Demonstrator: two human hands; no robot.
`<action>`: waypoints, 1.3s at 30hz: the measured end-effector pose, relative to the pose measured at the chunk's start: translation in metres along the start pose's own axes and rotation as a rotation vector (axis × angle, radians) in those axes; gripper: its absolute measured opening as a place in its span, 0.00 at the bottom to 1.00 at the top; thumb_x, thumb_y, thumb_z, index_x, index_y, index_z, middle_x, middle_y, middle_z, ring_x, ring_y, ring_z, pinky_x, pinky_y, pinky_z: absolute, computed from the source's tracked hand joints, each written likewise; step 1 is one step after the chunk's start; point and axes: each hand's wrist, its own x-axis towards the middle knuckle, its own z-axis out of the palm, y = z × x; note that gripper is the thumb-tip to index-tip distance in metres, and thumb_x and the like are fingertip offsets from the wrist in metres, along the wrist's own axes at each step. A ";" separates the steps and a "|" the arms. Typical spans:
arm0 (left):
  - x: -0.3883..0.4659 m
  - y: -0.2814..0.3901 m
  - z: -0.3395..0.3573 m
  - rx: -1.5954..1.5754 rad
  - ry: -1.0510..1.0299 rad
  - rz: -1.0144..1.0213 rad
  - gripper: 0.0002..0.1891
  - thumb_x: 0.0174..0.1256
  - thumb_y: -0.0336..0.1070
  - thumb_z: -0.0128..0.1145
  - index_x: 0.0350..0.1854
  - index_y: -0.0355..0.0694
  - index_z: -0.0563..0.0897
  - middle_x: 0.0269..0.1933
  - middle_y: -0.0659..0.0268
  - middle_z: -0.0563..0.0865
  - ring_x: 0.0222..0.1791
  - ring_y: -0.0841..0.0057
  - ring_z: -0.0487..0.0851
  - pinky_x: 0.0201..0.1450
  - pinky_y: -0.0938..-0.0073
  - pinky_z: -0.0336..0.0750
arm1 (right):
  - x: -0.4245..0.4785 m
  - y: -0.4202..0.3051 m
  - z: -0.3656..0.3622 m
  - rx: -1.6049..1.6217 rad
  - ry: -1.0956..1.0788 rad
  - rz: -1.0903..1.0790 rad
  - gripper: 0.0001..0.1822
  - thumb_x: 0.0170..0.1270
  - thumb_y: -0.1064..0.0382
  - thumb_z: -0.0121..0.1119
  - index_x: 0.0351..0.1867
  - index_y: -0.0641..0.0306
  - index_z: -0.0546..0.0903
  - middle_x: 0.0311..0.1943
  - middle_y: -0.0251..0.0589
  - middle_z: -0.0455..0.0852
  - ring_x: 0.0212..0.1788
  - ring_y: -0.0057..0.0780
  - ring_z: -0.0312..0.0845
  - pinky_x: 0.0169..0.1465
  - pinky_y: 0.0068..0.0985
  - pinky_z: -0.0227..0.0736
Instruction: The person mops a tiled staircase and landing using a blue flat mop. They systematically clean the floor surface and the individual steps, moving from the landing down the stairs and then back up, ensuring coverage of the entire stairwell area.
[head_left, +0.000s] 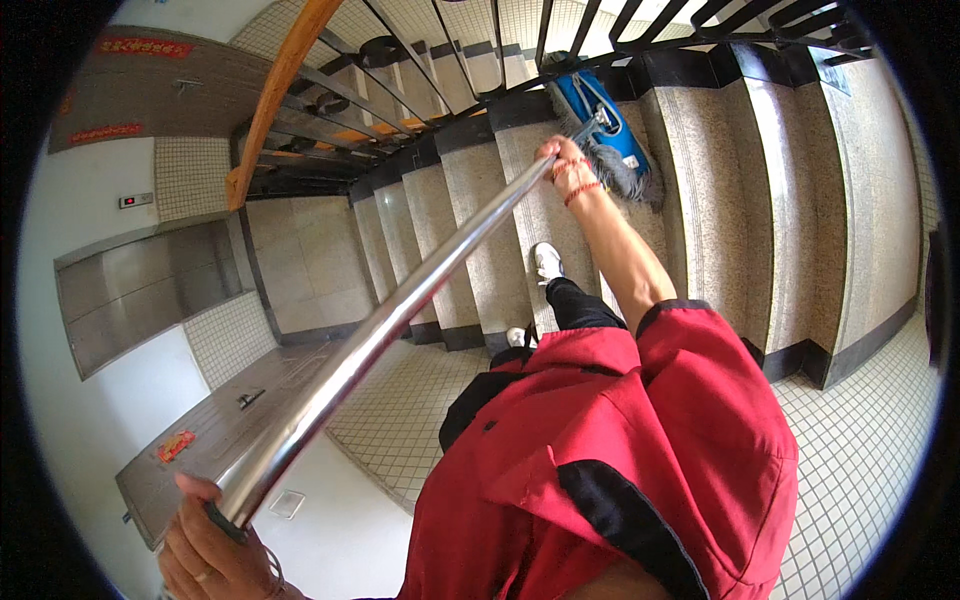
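My right hand (562, 157) is closed around the lower part of a shiny metal mop pole (420, 292), just above the mop head, with red cords on the wrist. At the lower left, my left hand (217, 540) grips the pole's dark end cap; a ring and a bracelet show on it. The blue flat mop head (600, 120) with grey fringe (630, 176) lies on a stone stair tread (525, 161), close against the railing's foot. Its far edge is partly behind the black bars.
Black metal railing (420, 67) with a wooden handrail (289, 82) runs along the stairs. Steps rise at the right (720, 195) and descend at the left (420, 217) to a landing (311, 262). My white shoe (549, 261) stands on a tread. Tiled wall (397, 427) lines the near side.
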 end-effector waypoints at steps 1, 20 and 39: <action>0.007 0.000 0.005 0.056 0.020 0.020 0.08 0.47 0.37 0.60 0.25 0.40 0.75 0.19 0.68 0.75 0.17 0.79 0.72 0.20 0.79 0.68 | 0.013 -0.011 0.008 0.026 -0.045 0.073 0.14 0.52 0.70 0.39 0.10 0.57 0.56 0.06 0.30 0.58 0.08 0.21 0.55 0.12 0.18 0.57; -0.179 -0.009 0.130 0.082 0.591 0.129 0.06 0.48 0.27 0.55 0.17 0.33 0.75 0.11 0.64 0.69 0.09 0.73 0.66 0.13 0.76 0.60 | -0.058 0.123 -0.179 0.076 -0.332 -0.343 0.10 0.53 0.69 0.43 0.15 0.63 0.64 0.13 0.37 0.64 0.18 0.30 0.64 0.32 0.35 0.73; -0.198 0.007 0.093 0.071 0.814 0.318 0.13 0.45 0.37 0.54 0.09 0.49 0.66 0.11 0.75 0.68 0.09 0.79 0.65 0.12 0.78 0.57 | -0.182 0.190 -0.315 0.447 0.305 -0.450 0.09 0.38 0.72 0.41 0.09 0.58 0.57 0.06 0.31 0.57 0.06 0.22 0.52 0.11 0.20 0.60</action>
